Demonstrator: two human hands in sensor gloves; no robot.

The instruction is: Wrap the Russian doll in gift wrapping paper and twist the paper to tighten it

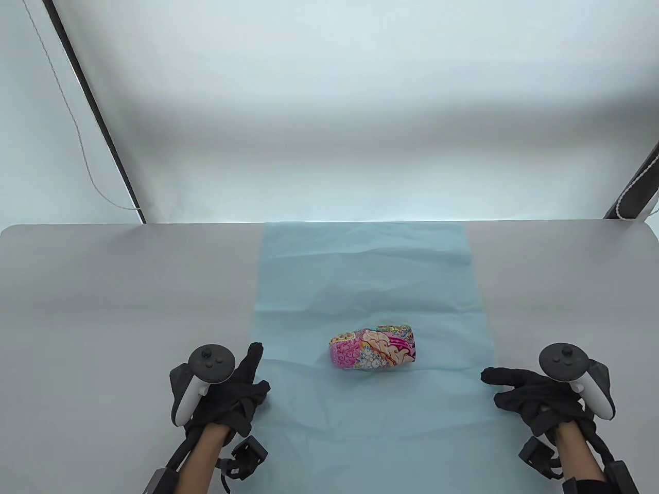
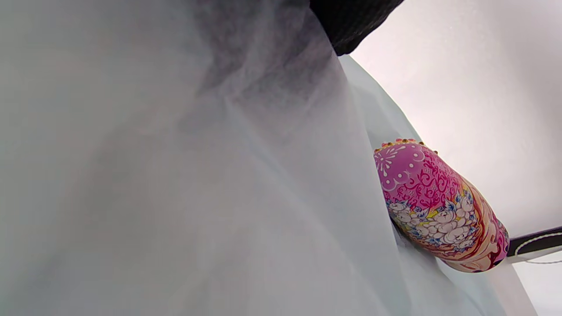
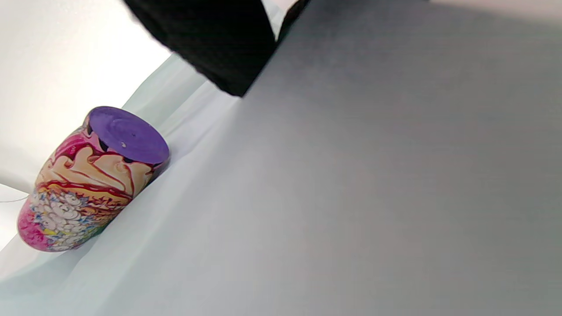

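Note:
The Russian doll, painted pink with flowers, lies on its side on the near half of a light blue sheet of wrapping paper. Its rounded top points left and its flat purple base points right. My left hand is at the paper's left edge, index finger straight and the other fingers curled on the edge. In the left wrist view the paper rises up to the glove. My right hand lies at the paper's right edge, with its straight fingers touching it.
The grey table stretches out on both sides of the paper. A black frame bar with a cord stands at the back left, and another at the back right. A white backdrop is behind the table.

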